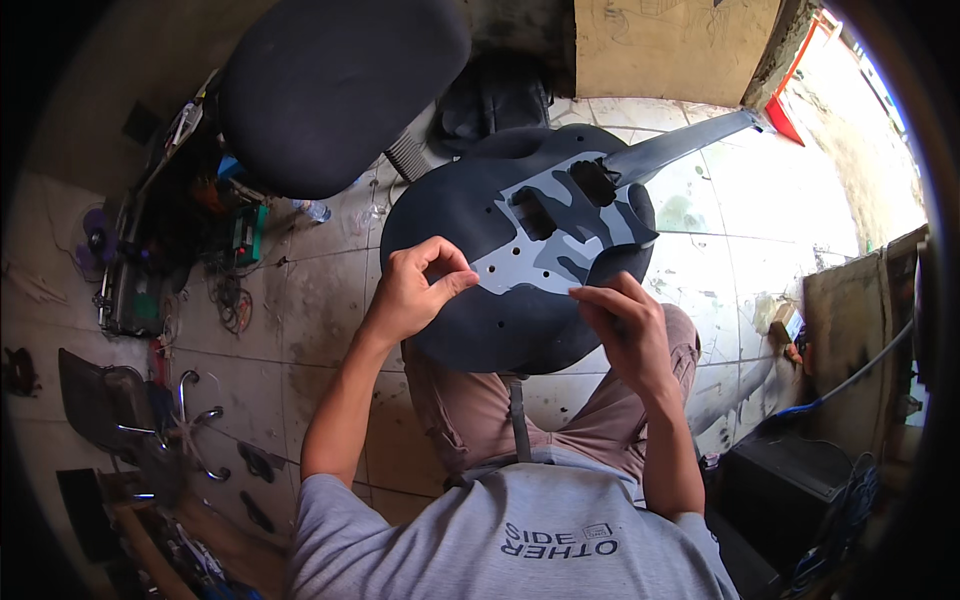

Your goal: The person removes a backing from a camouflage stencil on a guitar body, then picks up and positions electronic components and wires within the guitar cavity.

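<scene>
Resting across your lap: one black guitar body [480,300], its one neck [680,142] pointing up and right over the tiled floor [760,200]. One grey camouflage pickguard [560,235] lies on it, with two dark pickup cutouts. Your left hand [415,290] sits at the pickguard's lower left edge, grip pinched, thumb against forefinger; whether it holds anything, you cannot tell. Your right hand [625,325] is at the lower right edge, fingers curled together, tips touching the body. One black chair seat [340,90] stands behind.
</scene>
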The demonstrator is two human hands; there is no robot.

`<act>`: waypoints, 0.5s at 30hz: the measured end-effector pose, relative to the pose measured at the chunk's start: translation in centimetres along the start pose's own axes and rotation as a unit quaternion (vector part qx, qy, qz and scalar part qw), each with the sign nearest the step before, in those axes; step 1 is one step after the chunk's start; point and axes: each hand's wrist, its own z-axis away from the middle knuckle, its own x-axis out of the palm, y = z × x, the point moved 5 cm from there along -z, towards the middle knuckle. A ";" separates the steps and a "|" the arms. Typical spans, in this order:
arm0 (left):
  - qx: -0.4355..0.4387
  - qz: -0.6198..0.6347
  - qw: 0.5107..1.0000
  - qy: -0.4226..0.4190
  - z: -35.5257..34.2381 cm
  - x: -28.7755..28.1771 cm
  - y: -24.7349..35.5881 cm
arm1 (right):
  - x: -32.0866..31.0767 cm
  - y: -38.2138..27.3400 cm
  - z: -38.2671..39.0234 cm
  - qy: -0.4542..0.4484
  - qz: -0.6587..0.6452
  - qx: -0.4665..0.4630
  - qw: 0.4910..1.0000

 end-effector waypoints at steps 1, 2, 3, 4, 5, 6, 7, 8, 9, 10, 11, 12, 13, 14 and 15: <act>-0.006 0.007 1.000 0.012 0.5 -0.2 -0.2 | 0.7 -0.1 -0.8 -0.018 0.036 -0.032 0.999; -0.012 0.017 0.999 0.024 1.0 -0.4 -0.6 | 1.4 -0.3 -1.9 -0.036 0.063 -0.080 0.994; -0.018 0.025 0.999 0.035 1.4 -0.5 -0.7 | 2.0 -0.7 -3.0 -0.054 0.088 -0.126 0.987; -0.013 0.032 0.998 0.048 1.7 -0.6 -0.8 | 2.5 -1.3 -3.9 -0.071 0.113 -0.172 0.976; -0.009 0.037 0.997 0.065 2.3 -0.8 -1.1 | 3.2 -2.3 -4.5 -0.100 0.143 -0.189 0.966; -0.004 0.045 0.996 0.079 2.8 -0.9 -1.3 | 3.8 -2.7 -5.1 -0.122 0.159 -0.215 0.956; -0.020 0.045 0.995 0.086 3.3 -0.9 -1.7 | 4.4 -2.8 -5.6 -0.143 0.175 -0.241 0.944; -0.020 0.050 0.994 0.098 4.0 -1.0 -2.2 | 5.1 -2.9 -6.0 -0.165 0.188 -0.268 0.931; -0.020 0.055 0.992 0.109 4.6 -0.9 -2.8 | 6.0 -2.6 -6.3 -0.207 0.203 -0.264 0.920; -0.020 0.060 0.991 0.121 5.2 -0.8 -3.4 | 6.3 -2.4 -6.6 -0.213 0.211 -0.276 0.913; -0.013 0.065 0.989 0.130 5.5 -0.5 -3.5 | 6.6 -2.2 -6.8 -0.218 0.219 -0.288 0.906; -0.013 0.066 0.988 0.137 5.9 -0.2 -3.8 | 6.9 -2.1 -6.8 -0.224 0.226 -0.300 0.899; -0.013 0.066 0.987 0.144 6.3 0.1 -4.2 | 6.9 -2.0 -6.8 -0.221 0.227 -0.306 0.898; -0.014 0.067 0.986 0.152 6.6 0.3 -4.4 | 7.0 -1.8 -6.8 -0.219 0.228 -0.313 0.896; -0.012 0.078 0.983 0.167 6.7 0.5 -4.4 | 6.9 -1.8 -6.8 -0.217 0.228 -0.319 0.894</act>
